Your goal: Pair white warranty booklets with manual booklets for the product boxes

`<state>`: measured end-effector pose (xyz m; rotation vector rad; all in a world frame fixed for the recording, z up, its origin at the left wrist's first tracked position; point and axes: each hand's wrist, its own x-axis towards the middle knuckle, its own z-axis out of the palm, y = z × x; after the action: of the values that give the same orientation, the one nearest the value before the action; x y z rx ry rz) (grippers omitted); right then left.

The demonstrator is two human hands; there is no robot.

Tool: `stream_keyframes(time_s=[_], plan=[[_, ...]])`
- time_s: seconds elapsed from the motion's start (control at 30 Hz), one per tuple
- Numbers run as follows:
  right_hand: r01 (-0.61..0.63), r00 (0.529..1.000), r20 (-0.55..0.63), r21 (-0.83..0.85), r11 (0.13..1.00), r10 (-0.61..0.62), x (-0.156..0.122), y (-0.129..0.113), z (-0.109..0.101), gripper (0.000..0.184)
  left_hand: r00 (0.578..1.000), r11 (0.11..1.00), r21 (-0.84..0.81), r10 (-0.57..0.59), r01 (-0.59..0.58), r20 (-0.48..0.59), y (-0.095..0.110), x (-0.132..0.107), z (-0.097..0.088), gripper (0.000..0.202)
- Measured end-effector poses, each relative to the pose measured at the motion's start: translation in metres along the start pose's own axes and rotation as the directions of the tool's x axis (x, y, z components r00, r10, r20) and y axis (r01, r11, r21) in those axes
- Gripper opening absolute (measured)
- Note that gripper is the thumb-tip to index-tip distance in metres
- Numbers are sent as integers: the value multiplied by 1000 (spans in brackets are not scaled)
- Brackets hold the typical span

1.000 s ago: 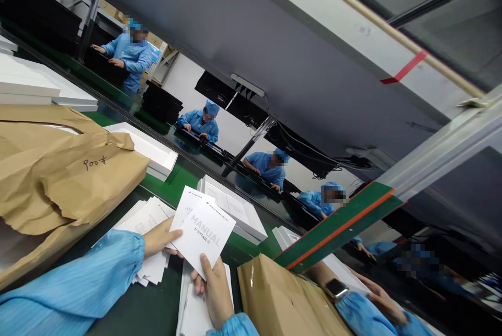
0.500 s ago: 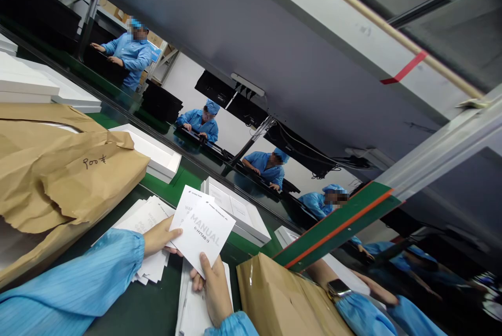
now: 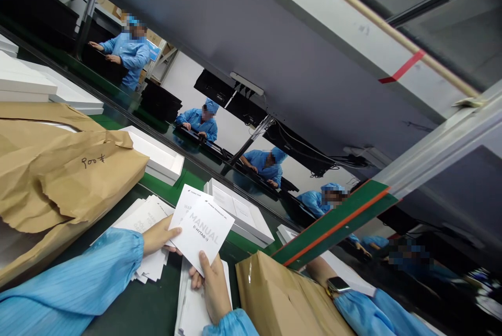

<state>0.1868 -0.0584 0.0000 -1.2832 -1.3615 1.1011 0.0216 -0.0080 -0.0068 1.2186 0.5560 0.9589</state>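
Note:
My left hand (image 3: 160, 235) pinches the left edge of a white leaflet (image 3: 182, 210), which lies partly behind a white manual (image 3: 214, 215). The manual reads "MANUAL" and "HYTAB". Thumb on top, my right hand (image 3: 215, 286) grips the manual's lower edge. Both papers are held together, tilted, above the dark green bench. Under my left hand and wrist a loose pile of white leaflets (image 3: 143, 213) spreads out. A stack of white booklets (image 3: 192, 307) lies below my right hand and is partly covered by it.
A torn brown paper package (image 3: 78, 168) stands left, another brown package (image 3: 290, 299) right. White open boxes (image 3: 239, 210) line the green conveyor (image 3: 188, 187) beyond. A green-and-orange post (image 3: 337, 223) slants across the right. A co-worker's watched arm (image 3: 353, 299) reaches in there; other people work opposite.
The white boxes on the conveyor have shifted slightly to the right. The co-worker's arms at the right have moved a little. My hands hold the papers almost unchanged.

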Motion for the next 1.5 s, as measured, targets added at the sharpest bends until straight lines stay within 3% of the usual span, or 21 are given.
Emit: stream_keyframes(time_s=[0.93,1.2,1.4,1.5], plan=[[-24,1000,-11,37,999,24,1,-1,1,46,1000,1000,4,-4,4,-6,2,-2,1,61],[-4,1000,1,246,969,4,-6,-17,3,40,1000,999,33,26,-26,-3,3,-2,2,56],[26,990,-142,120,992,-8,1,-7,1,45,990,959,283,46,-6,-134,8,-2,5,46],[55,976,-217,118,992,-28,3,-4,-2,43,978,948,316,99,-35,-186,13,0,2,40]])
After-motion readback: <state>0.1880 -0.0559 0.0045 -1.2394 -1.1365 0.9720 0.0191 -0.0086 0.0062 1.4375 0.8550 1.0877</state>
